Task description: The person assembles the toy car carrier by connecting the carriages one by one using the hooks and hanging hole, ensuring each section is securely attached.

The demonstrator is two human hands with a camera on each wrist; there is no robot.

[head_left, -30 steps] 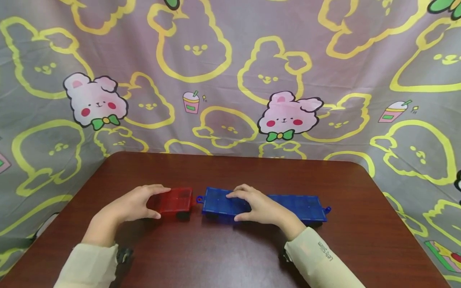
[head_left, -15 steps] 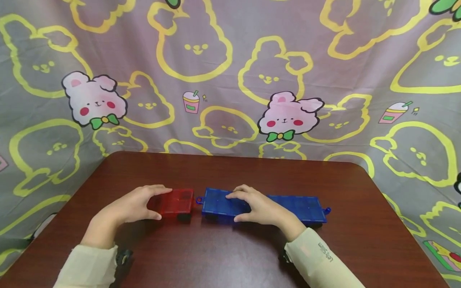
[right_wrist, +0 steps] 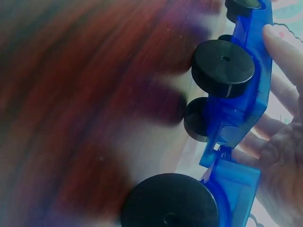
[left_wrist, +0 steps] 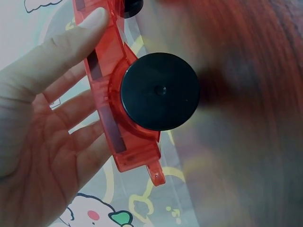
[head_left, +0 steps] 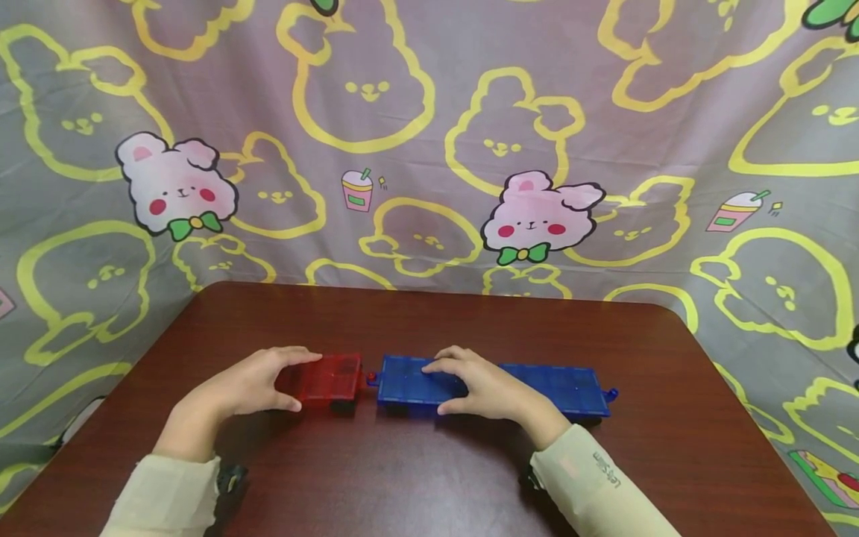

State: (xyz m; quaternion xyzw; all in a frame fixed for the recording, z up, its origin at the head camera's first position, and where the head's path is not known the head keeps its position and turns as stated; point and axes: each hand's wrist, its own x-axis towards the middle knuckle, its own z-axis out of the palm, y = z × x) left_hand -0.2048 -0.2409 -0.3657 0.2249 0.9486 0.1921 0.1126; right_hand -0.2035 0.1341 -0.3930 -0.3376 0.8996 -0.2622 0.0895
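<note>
In the head view, my left hand [head_left: 251, 384] grips a see-through red toy car base [head_left: 335, 377] by its two long edges, thumb on the near one. A black wheel [left_wrist: 160, 91] and a small red end tab [left_wrist: 156, 174] show in the left wrist view. My right hand [head_left: 486, 384] holds a blue toy car base [head_left: 406, 377] the same way. A second blue car base [head_left: 560, 388] is linked behind it, as the right wrist view shows at the joint [right_wrist: 222, 152]. Between red and blue, the red hook's tip [head_left: 371, 376] sits at the blue ring.
The cars stand on a dark brown table [head_left: 429, 477] with rounded far corners. A patterned cloth [head_left: 416, 149] hangs behind and at both sides. A blue hook [head_left: 611, 394] sticks out at the right end of the blue cars.
The red car has shifted slightly right toward the blue one. Its hook tip, earlier beside the blue ring, now shows in or over it. Both hands keep their hold.
</note>
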